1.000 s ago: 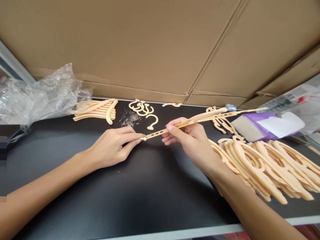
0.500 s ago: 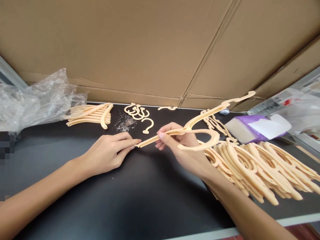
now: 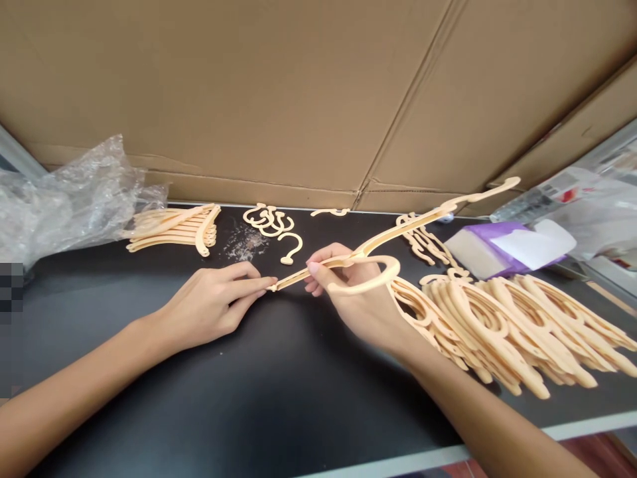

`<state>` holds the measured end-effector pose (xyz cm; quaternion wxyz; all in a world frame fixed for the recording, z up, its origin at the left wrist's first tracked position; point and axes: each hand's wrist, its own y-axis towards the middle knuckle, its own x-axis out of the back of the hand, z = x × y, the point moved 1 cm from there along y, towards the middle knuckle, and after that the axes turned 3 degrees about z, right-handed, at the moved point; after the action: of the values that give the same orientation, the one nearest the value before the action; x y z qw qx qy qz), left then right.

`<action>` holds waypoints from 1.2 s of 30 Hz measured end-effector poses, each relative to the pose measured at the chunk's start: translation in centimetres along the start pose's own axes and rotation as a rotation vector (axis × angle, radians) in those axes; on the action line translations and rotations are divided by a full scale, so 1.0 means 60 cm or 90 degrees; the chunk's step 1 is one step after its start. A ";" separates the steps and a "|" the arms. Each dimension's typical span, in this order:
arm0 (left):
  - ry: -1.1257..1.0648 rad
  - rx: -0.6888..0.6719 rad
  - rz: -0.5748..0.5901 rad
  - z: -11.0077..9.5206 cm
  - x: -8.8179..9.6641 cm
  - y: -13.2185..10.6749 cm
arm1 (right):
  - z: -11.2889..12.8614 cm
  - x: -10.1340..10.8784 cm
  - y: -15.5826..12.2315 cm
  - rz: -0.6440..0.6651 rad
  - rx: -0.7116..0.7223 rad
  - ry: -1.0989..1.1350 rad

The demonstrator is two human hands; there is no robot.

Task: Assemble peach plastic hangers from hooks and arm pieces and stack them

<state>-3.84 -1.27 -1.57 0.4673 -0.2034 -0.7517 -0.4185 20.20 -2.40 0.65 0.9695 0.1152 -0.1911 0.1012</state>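
A cream plastic clothes hanger is held up over the black table, tilted, with its far arm rising to the right. Its hook curves toward me over my right wrist. My right hand is closed on the near arm of the hanger, thumb on top. At the tip of that same arm, my left hand pinches with thumb and fingers. Whether a separate small piece sits in this pinch is hidden. Just beyond the hands lie a loose hook and a small heap of hooks.
To the right lies a large pile of hangers, with a purple tissue pack behind. Stacked hanger arms and crumpled clear plastic are at left. Cardboard stands along the back; plastic scraps lie near the hooks.
The hanger has turned slightly in my right hand, its hook swinging left and its far end a little right. My left hand keeps its pinch at the tip. The view shifts slightly.
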 end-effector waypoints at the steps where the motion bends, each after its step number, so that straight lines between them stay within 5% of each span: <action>1: -0.001 0.002 0.005 0.000 0.000 0.000 | 0.000 0.000 0.001 0.000 -0.004 0.007; 16: 0.012 0.003 0.083 0.000 0.009 0.001 | 0.020 0.002 -0.001 0.021 0.021 0.018; 25: 0.020 0.012 0.105 0.001 0.006 0.002 | 0.016 0.002 -0.003 0.029 0.126 -0.071; 36: 0.067 0.004 0.139 -0.007 0.016 0.007 | 0.023 0.001 -0.006 0.028 0.057 -0.054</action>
<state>-3.80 -1.46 -0.48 0.5492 -0.2604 -0.7011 -0.3729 19.88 -3.07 1.84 0.9521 0.1581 -0.2295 0.1256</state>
